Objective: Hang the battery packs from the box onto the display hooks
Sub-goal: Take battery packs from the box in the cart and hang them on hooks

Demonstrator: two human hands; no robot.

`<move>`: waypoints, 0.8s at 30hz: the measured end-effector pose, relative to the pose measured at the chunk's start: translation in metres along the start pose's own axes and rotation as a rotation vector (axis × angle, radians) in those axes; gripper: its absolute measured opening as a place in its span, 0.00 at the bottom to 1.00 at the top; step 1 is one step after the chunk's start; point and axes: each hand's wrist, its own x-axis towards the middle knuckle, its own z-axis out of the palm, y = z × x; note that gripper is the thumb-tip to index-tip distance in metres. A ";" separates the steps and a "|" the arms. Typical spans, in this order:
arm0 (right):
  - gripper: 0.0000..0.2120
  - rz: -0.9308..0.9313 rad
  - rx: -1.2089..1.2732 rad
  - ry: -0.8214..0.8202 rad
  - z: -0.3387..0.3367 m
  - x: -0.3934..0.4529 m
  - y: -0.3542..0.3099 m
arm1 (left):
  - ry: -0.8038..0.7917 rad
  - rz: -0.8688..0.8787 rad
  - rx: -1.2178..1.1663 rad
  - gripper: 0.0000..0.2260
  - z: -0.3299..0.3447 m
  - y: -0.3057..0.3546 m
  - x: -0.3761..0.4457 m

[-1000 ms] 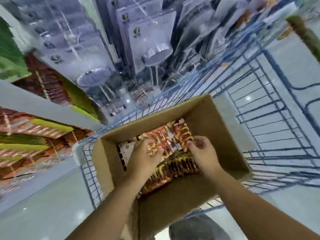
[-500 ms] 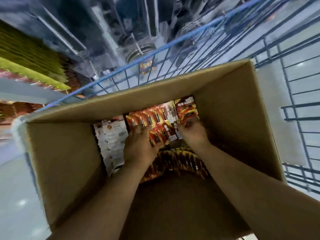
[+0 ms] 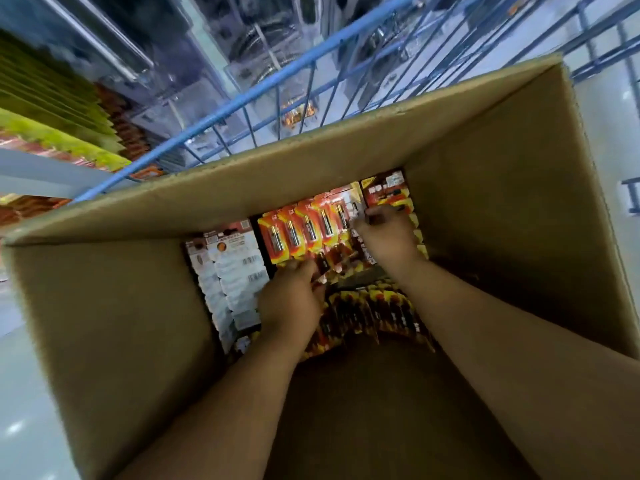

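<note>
A big brown box (image 3: 346, 157) fills most of the frame, and both arms reach down into it. At the bottom, in the middle of the frame, lie the battery packs (image 3: 308, 232), orange and yellow, fanned out in a row. The left hand (image 3: 291, 303) curls its fingers round the lower edge of these packs. The right hand (image 3: 384, 233) pinches their upper right end. More packs (image 3: 235, 271) with white backs lie to the left. A blue wire cart (image 3: 263, 88) shows behind the box, at the top of the frame.
</note>
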 end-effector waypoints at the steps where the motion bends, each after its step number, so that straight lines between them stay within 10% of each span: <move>1: 0.11 0.003 0.012 -0.006 0.001 0.000 -0.001 | 0.022 -0.023 -0.055 0.15 -0.005 0.000 -0.005; 12: 0.14 0.140 0.556 -0.008 0.016 -0.023 -0.026 | 0.104 -0.516 -1.066 0.07 -0.070 -0.012 -0.035; 15: 0.06 0.308 0.856 -0.098 0.021 -0.030 -0.031 | 0.094 -0.538 -1.181 0.06 -0.076 -0.010 -0.037; 20: 0.35 0.424 0.953 -0.285 0.031 -0.039 -0.036 | 0.160 -0.554 -1.255 0.05 -0.082 -0.010 -0.050; 24: 0.27 0.372 0.979 -0.273 0.030 -0.051 -0.043 | 0.162 -0.547 -1.300 0.05 -0.091 -0.011 -0.066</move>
